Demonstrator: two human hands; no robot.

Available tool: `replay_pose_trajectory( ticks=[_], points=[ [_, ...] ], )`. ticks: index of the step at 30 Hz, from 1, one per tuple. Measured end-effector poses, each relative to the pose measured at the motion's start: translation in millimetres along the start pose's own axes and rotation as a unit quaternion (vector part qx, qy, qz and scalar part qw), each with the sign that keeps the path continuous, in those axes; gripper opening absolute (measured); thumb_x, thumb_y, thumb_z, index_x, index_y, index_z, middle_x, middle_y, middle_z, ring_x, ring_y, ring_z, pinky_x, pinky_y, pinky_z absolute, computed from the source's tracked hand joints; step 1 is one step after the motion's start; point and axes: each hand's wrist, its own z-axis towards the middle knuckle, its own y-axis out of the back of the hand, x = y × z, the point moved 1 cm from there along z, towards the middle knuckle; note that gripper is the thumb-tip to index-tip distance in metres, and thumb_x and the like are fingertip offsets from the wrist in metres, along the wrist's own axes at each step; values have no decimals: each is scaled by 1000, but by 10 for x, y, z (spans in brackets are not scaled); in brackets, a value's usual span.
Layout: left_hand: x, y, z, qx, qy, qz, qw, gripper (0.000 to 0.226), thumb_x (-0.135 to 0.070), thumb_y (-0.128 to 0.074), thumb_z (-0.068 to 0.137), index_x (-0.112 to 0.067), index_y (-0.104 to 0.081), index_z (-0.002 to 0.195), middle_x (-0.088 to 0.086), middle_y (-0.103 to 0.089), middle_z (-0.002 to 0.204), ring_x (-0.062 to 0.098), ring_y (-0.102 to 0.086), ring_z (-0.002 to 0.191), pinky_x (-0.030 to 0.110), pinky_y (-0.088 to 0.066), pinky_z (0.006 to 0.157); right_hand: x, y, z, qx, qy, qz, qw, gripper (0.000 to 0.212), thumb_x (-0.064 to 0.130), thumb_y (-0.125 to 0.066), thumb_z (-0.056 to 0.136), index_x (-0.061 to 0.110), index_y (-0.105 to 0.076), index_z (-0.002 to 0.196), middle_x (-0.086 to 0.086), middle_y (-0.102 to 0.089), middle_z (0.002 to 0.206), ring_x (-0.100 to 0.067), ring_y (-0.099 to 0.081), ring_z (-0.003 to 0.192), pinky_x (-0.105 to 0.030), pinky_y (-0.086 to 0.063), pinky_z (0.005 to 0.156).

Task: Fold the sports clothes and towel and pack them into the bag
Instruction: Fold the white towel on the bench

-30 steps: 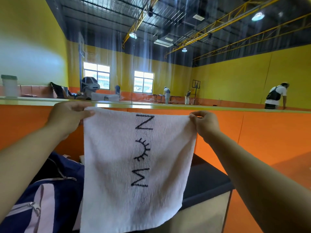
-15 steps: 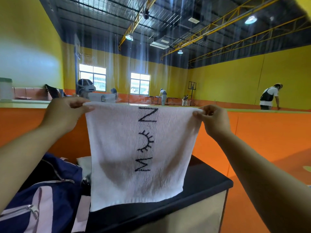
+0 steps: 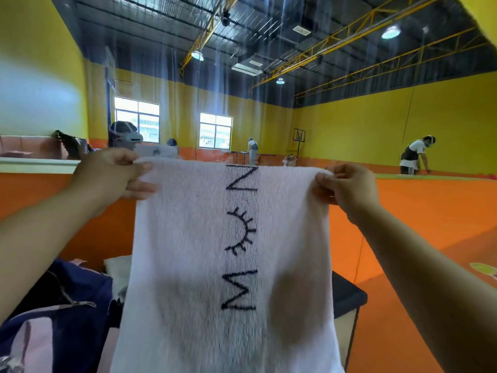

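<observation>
Here, left hand and right hand pinch top corners of a towel lettered "N" and "M".

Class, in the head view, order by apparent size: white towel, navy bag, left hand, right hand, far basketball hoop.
white towel
navy bag, partly out of frame
left hand and right hand, look alike
basketball hoop, far away

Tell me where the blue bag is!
In the head view, the blue bag lies at the bottom left, below the left hand and just left of the hanging white towel.
</observation>
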Motion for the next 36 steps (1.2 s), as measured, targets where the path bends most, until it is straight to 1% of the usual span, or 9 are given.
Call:
replay_pose_trajectory(
  ticks=[2,7,10,13,20,22,25,30,36],
  points=[
    [162,-119,86,16,34,-20,999,24,-4,-55,93,-4,-50,116,14,-58,116,12,-67,47,23,-56,47,-194,-112,78,26,-38,11,999,19,-2,-66,84,8,-55,73,-15,-61,68,-17,-63,47,-31,-57,51],
    [371,-438,312,2,19,-56,998,18,-1,-50,95,-7,-49,112,12,-60,111,14,-69,75,22,-57,67,-517,-298,330,-15,-54,25,998,22,3,-68,83,14,-52,71,-14,-57,77,-30,-61,78,-46,-55,83],
    [315,-544,383,-11,-40,-106,993,11,-3,-52,94,-9,-55,103,5,-63,108,17,-67,93,19,-56,78,-496,-297,452,-71,25,17,997,26,15,-71,80,25,-50,69,4,-57,71,-9,-58,70,-31,-50,72],
    [349,-607,317,-5,-72,-128,989,16,-3,-53,94,-17,-54,86,-2,-65,95,8,-69,87,18,-55,79,-522,-261,425,-90,76,39,992,26,9,-66,86,26,-50,73,9,-56,73,10,-50,58,-12,-40,60],
    [1352,-662,-312,50,42,-10,998,13,-17,-72,77,-29,-67,77,5,-69,92,26,-67,90,46,-52,90,-1449,-25,-131,15,-24,-107,994,10,5,-66,84,13,-59,84,-1,-61,78,-14,-55,69,-23,-43,61],
    [1666,-679,-586,65,80,41,994,10,-24,-71,74,-28,-69,82,1,-70,89,19,-69,86,39,-55,86,-1735,59,-404,49,-90,-133,986,9,7,-65,84,10,-63,92,-7,-66,86,-24,-61,77,-28,-49,64],
    [2019,-739,-1016,86,123,62,987,10,-3,-62,86,-9,-67,91,9,-69,87,1,-67,67,10,-51,60,-2006,161,-811,66,-165,-137,974,10,7,-63,85,16,-65,88,-8,-69,86,-29,-65,87,-43,-55,80],
    [2245,-725,-1467,47,189,-26,981,15,-2,-61,88,-10,-67,100,11,-70,92,21,-68,78,17,-56,61,-2139,288,-1277,55,-173,-161,970,14,11,-58,85,16,-71,85,-9,-70,79,-31,-66,81,-49,-54,77],
    [2141,-774,-1741,40,165,10,985,17,-8,-65,86,-25,-69,90,-3,-70,91,15,-64,86,24,-46,71,-2198,379,-1523,0,-186,-135,973,11,20,-58,91,17,-65,100,2,-67,88,-20,-64,86,-37,-52,76]
  ],
)
